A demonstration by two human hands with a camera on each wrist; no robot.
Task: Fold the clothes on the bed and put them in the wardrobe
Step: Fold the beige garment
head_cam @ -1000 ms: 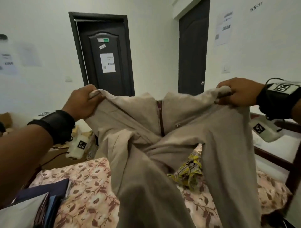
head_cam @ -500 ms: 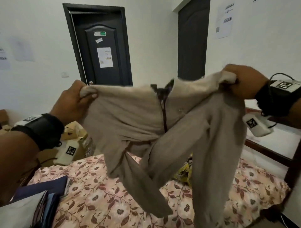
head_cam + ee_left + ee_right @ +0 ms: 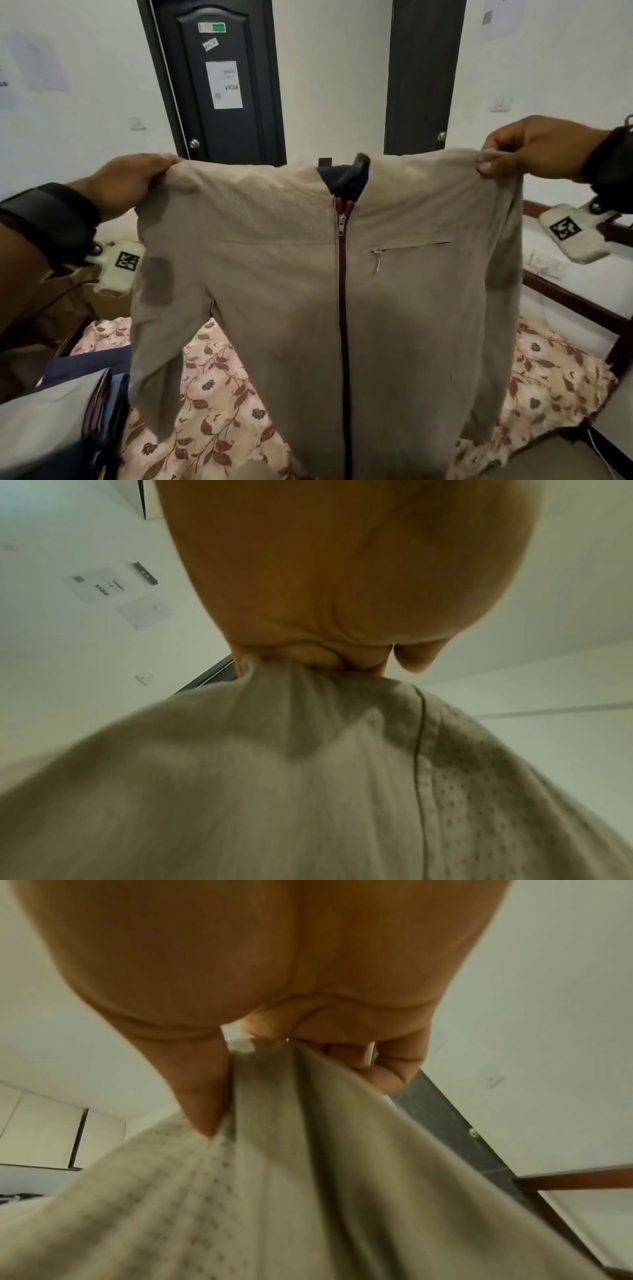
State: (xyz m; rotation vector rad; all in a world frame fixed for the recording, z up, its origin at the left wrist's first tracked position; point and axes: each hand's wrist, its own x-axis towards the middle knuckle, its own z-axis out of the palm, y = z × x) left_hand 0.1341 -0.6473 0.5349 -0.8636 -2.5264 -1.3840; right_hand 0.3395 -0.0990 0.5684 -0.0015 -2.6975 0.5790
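Left hand and right hand are each pinching a shoulder of the beige jacket, hanging limp, light, soft; shoulder seams seeming the soundest hold.

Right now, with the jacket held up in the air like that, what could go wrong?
1. Each hand, left hand and right hand, pinches only a shoulder edge of the jacket; a slip might drop that side.
2. The hanging sleeves could bunch under it when it is laid on the bed.
3. It might land on the folded pile.
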